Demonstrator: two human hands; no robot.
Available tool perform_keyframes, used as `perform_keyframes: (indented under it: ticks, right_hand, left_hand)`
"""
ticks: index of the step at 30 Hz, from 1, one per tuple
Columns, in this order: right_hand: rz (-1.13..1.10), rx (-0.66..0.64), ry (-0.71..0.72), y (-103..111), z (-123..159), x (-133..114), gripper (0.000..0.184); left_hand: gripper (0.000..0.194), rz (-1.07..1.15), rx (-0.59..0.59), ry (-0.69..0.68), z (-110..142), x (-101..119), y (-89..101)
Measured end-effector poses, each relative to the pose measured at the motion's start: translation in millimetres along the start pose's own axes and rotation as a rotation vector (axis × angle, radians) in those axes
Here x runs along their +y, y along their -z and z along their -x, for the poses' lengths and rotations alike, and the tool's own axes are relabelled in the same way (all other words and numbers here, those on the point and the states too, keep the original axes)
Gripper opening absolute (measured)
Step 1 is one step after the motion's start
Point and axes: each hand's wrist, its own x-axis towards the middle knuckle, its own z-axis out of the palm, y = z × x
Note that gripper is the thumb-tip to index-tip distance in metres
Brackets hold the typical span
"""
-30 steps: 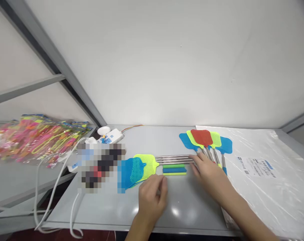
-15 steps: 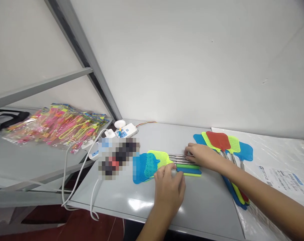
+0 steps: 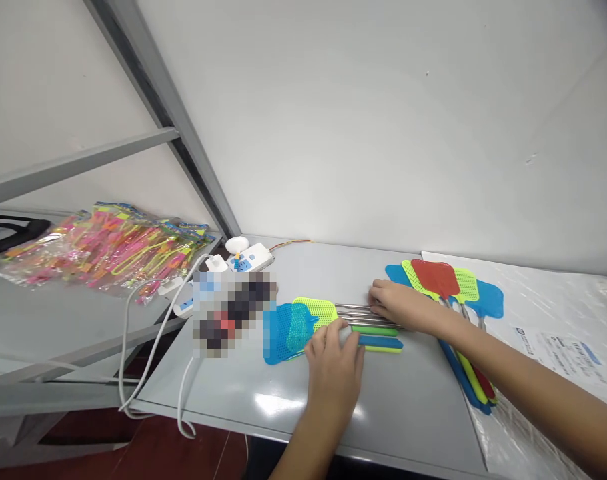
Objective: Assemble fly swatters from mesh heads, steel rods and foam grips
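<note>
A stack of fly swatters lies flat on the grey table, with a blue mesh head (image 3: 279, 333) and a yellow-green mesh head (image 3: 318, 312) at its left end. My left hand (image 3: 336, 363) is closed on the stack beside the heads, its fingers bent over the near edge; a pale grey bit shows between the fingers. On the far side, my right hand (image 3: 401, 305) curls its fingertips round the metal rods (image 3: 353, 315). Between the hands stick out a green handle (image 3: 376, 331), a blue handle (image 3: 381, 343) and a yellow strip; their far ends are partly hidden.
More fly swatters (image 3: 436, 279) in red, yellow-green and blue lie fanned under my right forearm, beside a plastic-wrapped white sheet (image 3: 543, 300). A power strip (image 3: 251, 259) with white cables (image 3: 143, 360) is at the left. Bagged pink and yellow items (image 3: 128, 247) cover the left shelf.
My left hand has shifted slightly to the left along the stack, and its fingers have moved a little. The right hand stays on the rods. The view has tilted slightly.
</note>
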Motion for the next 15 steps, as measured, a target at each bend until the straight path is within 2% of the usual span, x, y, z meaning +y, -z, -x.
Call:
perform_keyframes:
  ticks: [3,6,12,15]
  right_hand:
    - [0.018,0.044,-0.025,4,1,-1,0.012]
    - [0.008,0.111,-0.115,13,9,-2,0.012]
    - [-0.092,0.299,-0.263,37,41,-2,0.009]
    - [-0.288,0.458,-0.271,39,61,-7,0.012]
  left_hand:
    - [0.017,0.005,0.018,-0.002,0,0,0.1]
    - [0.014,0.100,0.044,-0.005,-1,0,4.5]
    - [0.012,0.619,0.130,-0.112,-2,-3,15.4]
    - [0.007,0.876,0.216,-0.055,2,-5,14.8]
